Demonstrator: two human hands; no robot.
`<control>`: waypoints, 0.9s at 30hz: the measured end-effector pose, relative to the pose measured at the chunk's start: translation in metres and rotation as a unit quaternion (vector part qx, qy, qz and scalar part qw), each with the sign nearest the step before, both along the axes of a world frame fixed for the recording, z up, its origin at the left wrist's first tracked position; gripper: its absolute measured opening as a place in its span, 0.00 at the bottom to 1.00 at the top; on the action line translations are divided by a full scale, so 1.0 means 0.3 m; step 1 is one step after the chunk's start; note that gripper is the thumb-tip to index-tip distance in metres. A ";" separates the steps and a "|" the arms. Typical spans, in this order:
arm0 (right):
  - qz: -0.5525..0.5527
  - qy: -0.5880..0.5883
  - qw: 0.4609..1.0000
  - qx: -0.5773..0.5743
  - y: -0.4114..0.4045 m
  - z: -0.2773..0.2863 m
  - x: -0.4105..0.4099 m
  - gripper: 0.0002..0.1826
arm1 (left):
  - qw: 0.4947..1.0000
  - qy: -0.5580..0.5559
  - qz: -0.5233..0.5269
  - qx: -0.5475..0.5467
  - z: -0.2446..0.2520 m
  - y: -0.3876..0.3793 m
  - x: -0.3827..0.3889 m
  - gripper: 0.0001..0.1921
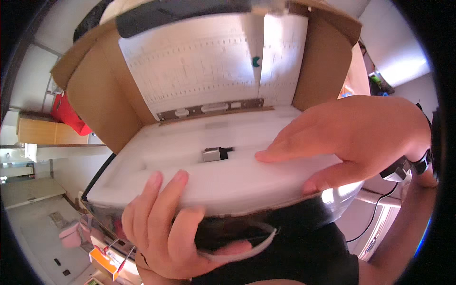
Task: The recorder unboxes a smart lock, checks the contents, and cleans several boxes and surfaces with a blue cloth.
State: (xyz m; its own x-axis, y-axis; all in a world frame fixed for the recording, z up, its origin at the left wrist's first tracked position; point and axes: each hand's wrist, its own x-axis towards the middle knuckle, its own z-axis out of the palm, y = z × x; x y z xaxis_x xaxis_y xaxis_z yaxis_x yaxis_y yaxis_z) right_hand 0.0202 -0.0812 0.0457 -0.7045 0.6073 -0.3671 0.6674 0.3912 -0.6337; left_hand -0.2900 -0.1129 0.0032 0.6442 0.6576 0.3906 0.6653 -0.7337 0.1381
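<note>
An open cardboard box point(96, 85) holds a white foam slab point(213, 181). Within a recess in the foam lies a small silver and black part point(215, 154), perhaps a plug or connector. My left hand point(160, 231) grips the front side of the box, fingertips over the foam's front edge and thumb behind a pale curved strip, which looks like a loose piece or handle rim. My right hand point(342, 139) reaches in from the right, its fingers on top of the foam and its thumb near the front edge; blur hides how firmly it holds.
The raised lid bears a white printed panel point(206, 60). A wooden cabinet point(53, 130) with a red cloth point(69, 114) on it stands at left. An orange and white carton point(107, 260) is at lower left. At right, a black cable point(374, 217) hangs near my right arm.
</note>
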 end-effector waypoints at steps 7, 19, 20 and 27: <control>-0.089 -0.089 0.802 0.583 0.180 0.127 0.120 0.25 | 1.000 0.002 -0.011 -0.023 0.020 0.027 0.013 0.38; -0.179 -0.211 0.689 0.669 0.261 0.172 0.148 0.31 | 0.999 -0.029 -0.017 -0.006 0.035 0.104 0.055 0.37; -0.188 -0.200 0.689 0.671 0.289 0.147 0.197 0.27 | 0.999 -0.033 -0.022 -0.005 0.033 0.117 0.063 0.37; -0.228 -0.172 0.807 0.516 0.268 0.177 0.221 0.13 | 0.999 -0.040 -0.019 0.014 0.052 0.180 0.094 0.36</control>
